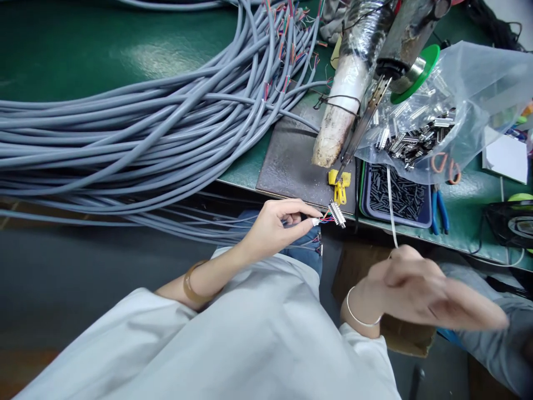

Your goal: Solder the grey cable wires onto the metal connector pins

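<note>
My left hand (287,222) is closed in a pinch, thumb and forefinger on thin coloured wires (327,219). At their end is a silver multi-pin connector (337,214), in the air just off the bench edge. Right above it sits a yellow clip (340,186), and the tip of a soldering iron (366,125) points down at this clip from its mount. Off to the right, my right hand (420,289) is smeared by motion over the floor side; what its fingers hold, if anything, is unclear. A white cord (392,208) runs down toward this hand; contact cannot be made out.
A thick bundle of grey cables (166,133) covers the left bench. At right are a tray of black sleeves (395,191), a plastic bag of metal connectors (425,133), blue-handled pliers (439,211) and a solder spool (416,75). A wrapped duct (341,111) hangs beside the iron.
</note>
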`<state>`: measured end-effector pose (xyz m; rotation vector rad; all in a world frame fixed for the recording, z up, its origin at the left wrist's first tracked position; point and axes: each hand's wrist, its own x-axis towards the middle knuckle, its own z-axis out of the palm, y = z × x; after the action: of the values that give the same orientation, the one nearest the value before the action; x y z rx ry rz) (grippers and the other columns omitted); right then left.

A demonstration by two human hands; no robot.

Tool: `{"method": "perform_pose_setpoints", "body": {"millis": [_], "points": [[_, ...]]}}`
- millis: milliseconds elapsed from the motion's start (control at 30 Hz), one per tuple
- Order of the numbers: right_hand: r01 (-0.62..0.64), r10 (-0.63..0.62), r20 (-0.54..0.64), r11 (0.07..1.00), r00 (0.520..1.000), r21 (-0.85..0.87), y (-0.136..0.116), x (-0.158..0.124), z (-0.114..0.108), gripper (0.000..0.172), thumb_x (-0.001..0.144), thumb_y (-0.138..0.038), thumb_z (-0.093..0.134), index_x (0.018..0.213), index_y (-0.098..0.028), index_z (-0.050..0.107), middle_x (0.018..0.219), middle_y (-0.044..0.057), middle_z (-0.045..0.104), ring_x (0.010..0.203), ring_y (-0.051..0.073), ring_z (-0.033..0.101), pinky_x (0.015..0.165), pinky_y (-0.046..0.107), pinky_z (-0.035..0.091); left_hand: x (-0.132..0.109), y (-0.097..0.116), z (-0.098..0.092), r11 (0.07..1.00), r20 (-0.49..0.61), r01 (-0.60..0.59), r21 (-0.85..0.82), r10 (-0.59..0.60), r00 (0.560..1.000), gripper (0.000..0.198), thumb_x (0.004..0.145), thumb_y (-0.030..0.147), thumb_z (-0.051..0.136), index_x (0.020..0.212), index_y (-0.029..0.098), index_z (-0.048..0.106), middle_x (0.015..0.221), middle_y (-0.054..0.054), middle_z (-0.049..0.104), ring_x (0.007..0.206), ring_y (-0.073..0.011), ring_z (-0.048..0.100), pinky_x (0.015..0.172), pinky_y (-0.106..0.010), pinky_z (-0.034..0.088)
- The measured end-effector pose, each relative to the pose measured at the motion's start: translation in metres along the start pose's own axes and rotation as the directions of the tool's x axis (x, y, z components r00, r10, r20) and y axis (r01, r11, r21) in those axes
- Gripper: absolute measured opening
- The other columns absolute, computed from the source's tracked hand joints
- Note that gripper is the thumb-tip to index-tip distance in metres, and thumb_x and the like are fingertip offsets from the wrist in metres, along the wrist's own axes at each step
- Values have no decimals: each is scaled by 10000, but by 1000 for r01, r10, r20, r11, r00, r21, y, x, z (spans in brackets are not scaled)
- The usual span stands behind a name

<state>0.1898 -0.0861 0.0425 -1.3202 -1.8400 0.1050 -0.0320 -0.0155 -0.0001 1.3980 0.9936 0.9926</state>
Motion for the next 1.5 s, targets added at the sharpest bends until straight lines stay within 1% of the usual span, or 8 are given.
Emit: {"method": "perform_pose_setpoints", "body": {"millis": [233, 533, 667, 833, 1000, 1167, 1300, 1500], "points": [[-33, 22, -89, 991, 996, -128, -33, 9, 3, 189, 934, -289, 641, 1085, -318, 752, 574, -41, 610, 450, 125, 510, 455, 302, 418, -7, 3, 0, 977, 55, 183, -111, -177, 983, 106, 743, 207, 741, 795, 115, 725, 574, 17, 566, 511, -72, 454, 476, -203, 355], [-98, 120, 249, 990, 961, -98, -14, 9, 34, 180, 972, -234, 620, 1080, -226, 764, 901, 10, 803, 627, 83, 667, 612, 208, 502, -13, 5, -6, 989, -14, 7, -145, -10, 1000, 157, 770, 167, 709, 883, 132, 811, 728, -46, 716, 584, -92, 522, 536, -217, 421], [-195, 163, 386, 980, 908, 44, -19, 11, 22, 144, 962, -239, 633, 929, -214, 771, 733, -32, 738, 550, 64, 599, 533, 185, 458, -15, 3, -7, 968, 166, 104, -228, -67, 984, 160, 789, 227, 713, 877, 115, 788, 701, -48, 685, 570, -94, 526, 517, -210, 424], [-115, 118, 283, 993, 952, -30, -21, 16, 16, 306, 931, -252, 696, 1235, -272, 712, 622, -85, 632, 476, 52, 463, 515, 185, 418, -14, 4, -6, 965, 268, 148, -214, -88, 959, 150, 794, 218, 699, 874, 113, 770, 701, -41, 674, 569, -96, 541, 521, -211, 437], [-39, 64, 351, 996, 934, -77, -20, 14, 26, 79, 952, -285, 672, 953, -217, 712, 545, -95, 552, 464, 49, 500, 510, 184, 391, -13, 5, -4, 981, 250, 111, -157, -70, 966, 118, 788, 214, 705, 834, 132, 775, 742, -45, 702, 610, -114, 592, 555, -220, 468], [119, -38, 327, 966, 944, -229, -13, 14, 22, 105, 985, -275, 616, 917, -214, 666, 639, -63, 654, 506, 63, 559, 565, 209, 398, -11, 1, -1, 988, 200, 89, -128, -63, 978, 68, 767, 162, 691, 781, 127, 747, 698, -24, 674, 606, -95, 563, 551, -199, 444], [-42, 75, 47, 868, 996, -495, 16, 26, -1, 110, 976, -298, 625, 954, -217, 698, 665, -41, 659, 541, 95, 559, 576, 254, 373, -6, 4, -6, 956, 279, 201, -214, -138, 950, 66, 784, 189, 709, 814, 131, 724, 603, 11, 606, 463, -59, 455, 431, -180, 365], [-159, 242, 61, 786, 968, -597, 77, 55, -9, 97, 929, -285, 677, 963, -226, 745, 877, 23, 714, 761, 162, 628, 690, 296, 400, 7, 26, -11, 950, 532, 173, -261, -8, 846, 88, 822, 189, 722, 854, 132, 781, 644, -18, 664, 473, -53, 447, 451, -191, 359]]}}
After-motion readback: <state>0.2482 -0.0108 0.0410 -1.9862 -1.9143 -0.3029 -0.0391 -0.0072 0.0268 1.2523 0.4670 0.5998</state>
